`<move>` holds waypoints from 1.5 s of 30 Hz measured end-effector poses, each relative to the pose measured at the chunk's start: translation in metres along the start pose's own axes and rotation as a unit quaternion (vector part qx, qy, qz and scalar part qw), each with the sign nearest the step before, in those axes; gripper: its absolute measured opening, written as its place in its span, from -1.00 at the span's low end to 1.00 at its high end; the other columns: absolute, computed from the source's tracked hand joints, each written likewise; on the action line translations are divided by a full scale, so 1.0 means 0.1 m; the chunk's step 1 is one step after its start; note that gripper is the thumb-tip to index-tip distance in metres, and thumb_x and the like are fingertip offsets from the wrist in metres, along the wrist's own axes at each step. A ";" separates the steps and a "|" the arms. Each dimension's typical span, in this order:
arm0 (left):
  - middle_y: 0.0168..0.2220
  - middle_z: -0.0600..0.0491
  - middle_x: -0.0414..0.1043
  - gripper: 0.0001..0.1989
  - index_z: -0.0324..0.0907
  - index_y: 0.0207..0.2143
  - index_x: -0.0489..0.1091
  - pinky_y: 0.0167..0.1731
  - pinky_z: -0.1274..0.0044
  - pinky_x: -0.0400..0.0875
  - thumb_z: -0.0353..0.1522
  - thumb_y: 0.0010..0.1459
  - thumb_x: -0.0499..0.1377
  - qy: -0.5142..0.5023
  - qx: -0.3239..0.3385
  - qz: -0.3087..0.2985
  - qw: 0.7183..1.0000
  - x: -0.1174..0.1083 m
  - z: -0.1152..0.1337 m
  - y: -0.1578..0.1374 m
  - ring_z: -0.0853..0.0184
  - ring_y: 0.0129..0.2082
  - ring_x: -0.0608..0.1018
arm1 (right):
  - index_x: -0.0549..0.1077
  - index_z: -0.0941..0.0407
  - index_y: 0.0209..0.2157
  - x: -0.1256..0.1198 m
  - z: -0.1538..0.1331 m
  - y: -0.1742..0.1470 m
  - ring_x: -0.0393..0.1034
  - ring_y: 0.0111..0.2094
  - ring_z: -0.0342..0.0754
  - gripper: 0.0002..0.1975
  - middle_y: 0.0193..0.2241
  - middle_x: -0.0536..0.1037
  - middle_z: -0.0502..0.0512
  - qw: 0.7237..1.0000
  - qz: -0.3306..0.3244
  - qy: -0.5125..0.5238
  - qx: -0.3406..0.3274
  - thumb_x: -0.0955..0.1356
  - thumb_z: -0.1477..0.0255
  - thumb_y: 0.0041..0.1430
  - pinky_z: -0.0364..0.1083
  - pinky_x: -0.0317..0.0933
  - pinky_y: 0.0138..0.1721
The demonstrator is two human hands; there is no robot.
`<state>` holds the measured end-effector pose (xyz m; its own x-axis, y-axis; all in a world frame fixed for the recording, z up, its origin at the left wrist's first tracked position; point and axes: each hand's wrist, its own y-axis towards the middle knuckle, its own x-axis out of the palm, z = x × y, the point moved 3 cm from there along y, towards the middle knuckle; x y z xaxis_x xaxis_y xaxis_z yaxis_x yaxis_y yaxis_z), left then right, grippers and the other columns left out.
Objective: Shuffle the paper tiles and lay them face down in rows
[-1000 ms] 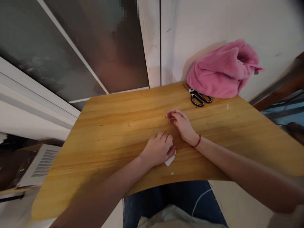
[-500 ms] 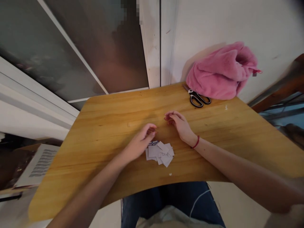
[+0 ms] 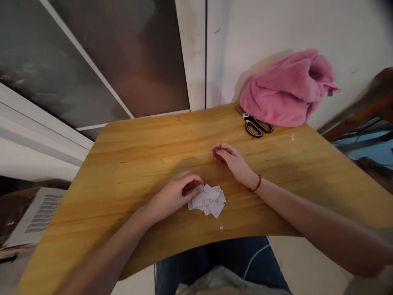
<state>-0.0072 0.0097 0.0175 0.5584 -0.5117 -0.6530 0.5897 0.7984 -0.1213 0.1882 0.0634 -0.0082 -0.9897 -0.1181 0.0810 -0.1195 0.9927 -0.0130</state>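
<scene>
A loose heap of small white paper pieces point(image 3: 211, 200) lies on the wooden table point(image 3: 147, 143) near its front edge, the pieces overlapping at various angles. At the heap's left edge is my left hand point(image 3: 179, 190), its fingers curved and a gap showing between thumb and forefinger. The fingertips meet the outermost pieces; I see none lifted. Beyond the heap, to the right, my right hand point(image 3: 231, 162) rests loosely bent with nothing visible in it. A red band circles that wrist. Its lower fingers are partly hidden.
Black-handled scissors point(image 3: 257, 125) lie at the back right, beside a pink plush bundle point(image 3: 284, 92) against the wall. A tiny white scrap point(image 3: 221, 228) sits near the front edge. Left of the table is a box with a printed sheet point(image 3: 39, 215).
My left hand has come down and slightly left onto the heap's left edge, covering a dark-patterned piece that showed before. My right hand has barely moved.
</scene>
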 end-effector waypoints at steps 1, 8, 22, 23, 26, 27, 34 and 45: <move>-0.21 0.07 0.36 -0.83 -0.08 -0.17 0.38 -0.22 0.49 0.37 -0.27 0.19 0.13 0.011 -0.008 0.003 1.000 -0.01 -0.02 -0.01 0.36 -0.27 0.43 | 0.40 0.14 -0.32 0.01 -0.03 -0.03 0.23 -0.48 -0.21 -0.79 -0.45 0.41 0.00 0.998 -0.045 -0.037 0.011 0.31 0.29 0.09 -0.17 0.10 -0.46; -0.10 0.01 0.30 -0.72 -0.09 -0.08 0.35 -0.07 0.40 0.32 -0.28 0.13 0.19 0.016 -0.015 -0.012 1.000 -0.04 -0.15 -0.01 0.26 -0.10 0.39 | 0.40 0.12 -0.06 0.14 -0.28 -0.38 0.31 -0.29 -0.08 -0.53 -0.27 0.45 0.10 0.884 -0.321 -0.340 -0.014 0.44 0.23 0.01 -0.09 0.21 -0.25; -0.18 0.02 0.28 -0.84 -0.16 -0.28 0.35 -0.08 0.41 0.26 -0.33 0.10 0.25 0.043 -0.007 -0.013 0.999 0.06 -0.06 0.03 0.23 -0.09 0.29 | 0.37 0.12 -0.19 0.22 -0.18 -0.44 0.25 -0.41 -0.14 -0.63 -0.40 0.43 0.00 0.850 -0.337 -0.405 0.022 0.46 0.35 -0.05 -0.12 0.09 -0.38; -0.18 0.03 0.28 -0.84 -0.15 -0.28 0.35 -0.08 0.41 0.26 -0.34 0.10 0.25 0.045 -0.004 -0.013 0.999 0.06 -0.06 0.03 0.24 -0.10 0.29 | 0.36 0.12 -0.23 0.23 -0.18 -0.44 0.24 -0.43 -0.14 -0.66 -0.42 0.41 -0.01 0.849 -0.338 -0.406 0.023 0.46 0.33 -0.05 -0.12 0.08 -0.40; -0.18 0.03 0.29 -0.85 -0.15 -0.30 0.33 -0.09 0.40 0.26 -0.35 0.09 0.25 0.052 -0.001 -0.011 0.999 0.07 -0.04 0.02 0.24 -0.11 0.30 | 0.34 0.11 -0.32 0.24 -0.20 -0.44 0.20 -0.46 -0.15 -0.72 -0.45 0.39 0.00 0.847 -0.336 -0.411 0.017 0.45 0.33 -0.02 -0.13 0.06 -0.43; -0.19 0.04 0.29 -0.86 -0.15 -0.30 0.32 -0.09 0.40 0.26 -0.35 0.10 0.24 0.054 0.001 -0.012 0.998 0.08 -0.02 0.02 0.24 -0.11 0.30 | 0.33 0.11 -0.33 0.25 -0.21 -0.45 0.20 -0.46 -0.14 -0.73 -0.45 0.39 0.00 0.846 -0.336 -0.414 0.013 0.45 0.34 -0.02 -0.13 0.06 -0.43; -0.29 0.08 0.36 -0.88 -0.13 -0.32 0.27 -0.12 0.41 0.28 -0.39 0.12 0.20 0.020 -0.001 0.003 1.000 0.12 0.06 -0.04 0.28 -0.21 0.39 | 0.36 0.13 -0.27 0.25 -0.25 -0.44 0.27 -0.29 -0.09 -0.66 -0.27 0.42 0.08 0.850 -0.340 -0.402 -0.021 0.47 0.29 -0.04 -0.11 0.14 -0.29; -0.27 0.13 0.48 -0.92 -0.10 -0.28 0.32 -0.24 0.52 0.38 -0.37 0.13 0.15 -0.140 -0.044 0.070 0.987 0.12 0.00 -0.02 0.38 -0.29 0.51 | 0.46 0.11 -0.21 0.19 -0.22 -0.42 0.30 -0.46 -0.15 -0.76 -0.44 0.48 0.00 0.872 -0.285 -0.398 0.006 0.40 0.32 0.07 -0.14 0.08 -0.43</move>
<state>-0.0022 0.0018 0.0098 0.7766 -0.4529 -0.4380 0.4500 0.8853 -0.1174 0.1761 0.0198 0.0158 -0.5098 -0.5754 -0.6395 -0.6055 0.7681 -0.2084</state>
